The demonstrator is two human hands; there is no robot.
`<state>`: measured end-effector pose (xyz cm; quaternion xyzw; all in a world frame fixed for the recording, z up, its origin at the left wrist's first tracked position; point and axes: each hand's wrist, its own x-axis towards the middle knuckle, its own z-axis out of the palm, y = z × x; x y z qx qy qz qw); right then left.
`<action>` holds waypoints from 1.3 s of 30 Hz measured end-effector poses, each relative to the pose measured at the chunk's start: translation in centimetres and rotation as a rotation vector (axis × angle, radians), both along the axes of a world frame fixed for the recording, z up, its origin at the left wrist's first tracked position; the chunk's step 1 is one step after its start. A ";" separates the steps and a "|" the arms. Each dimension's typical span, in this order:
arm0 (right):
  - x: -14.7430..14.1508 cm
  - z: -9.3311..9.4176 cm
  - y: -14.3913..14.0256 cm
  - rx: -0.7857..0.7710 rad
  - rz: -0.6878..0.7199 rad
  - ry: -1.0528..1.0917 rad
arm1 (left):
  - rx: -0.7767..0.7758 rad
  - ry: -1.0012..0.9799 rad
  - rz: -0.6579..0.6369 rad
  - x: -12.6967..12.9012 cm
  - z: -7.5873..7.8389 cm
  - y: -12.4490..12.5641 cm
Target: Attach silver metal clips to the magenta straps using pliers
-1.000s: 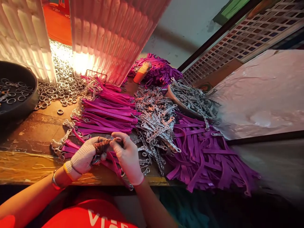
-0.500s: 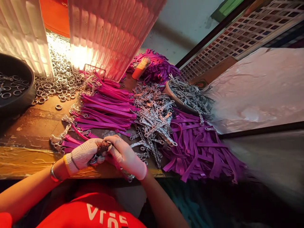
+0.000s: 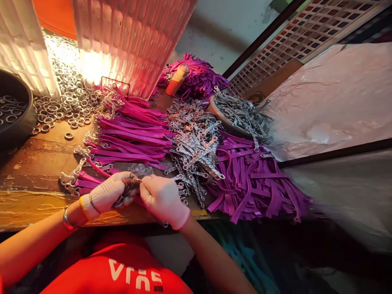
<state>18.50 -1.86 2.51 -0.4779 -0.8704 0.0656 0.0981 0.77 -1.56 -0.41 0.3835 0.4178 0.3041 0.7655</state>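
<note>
Purple strap (image 3: pixel 143 201) with a metal ring on its end is what I've got pinched between both hands, right at the near edge of the worktop (image 3: pixel 33 163). Going big to small: just beyond my right hand (image 3: pixel 163 199) there's a loose heap of purple strips (image 3: pixel 254 183), and beyond my left hand (image 3: pixel 105 194) a neater stack of finished straps (image 3: pixel 131 139). Straight ahead of my knuckles sits a pile of metal chain links (image 3: pixel 196 147), and way past my left hand a scatter of steel rings (image 3: pixel 65 104).

Left hand, in the knit glove, is clamped on a small tool with a wrapped grip (image 3: pixel 130 185); right hand's fingers are closed tight on the strap end. Strap looks light, floppy and kinda slick, so I'd grip near the hardware, where it's stiffest, not the limp tail.
</note>
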 end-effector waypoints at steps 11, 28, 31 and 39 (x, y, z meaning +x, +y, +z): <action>4.3 -0.9 1.0 -0.152 -0.468 0.466 | 0.541 0.549 -0.155 3.2 0.7 6.0; 6.6 -2.8 -1.7 -0.168 -0.574 0.390 | 0.862 1.376 -0.299 10.3 0.3 10.6; 6.9 -2.6 -1.7 -0.133 -0.546 0.483 | 0.913 1.418 -0.275 9.0 2.3 9.5; 4.1 -1.8 -0.7 -0.091 -0.243 0.728 | 0.661 0.718 -0.065 2.6 4.2 3.6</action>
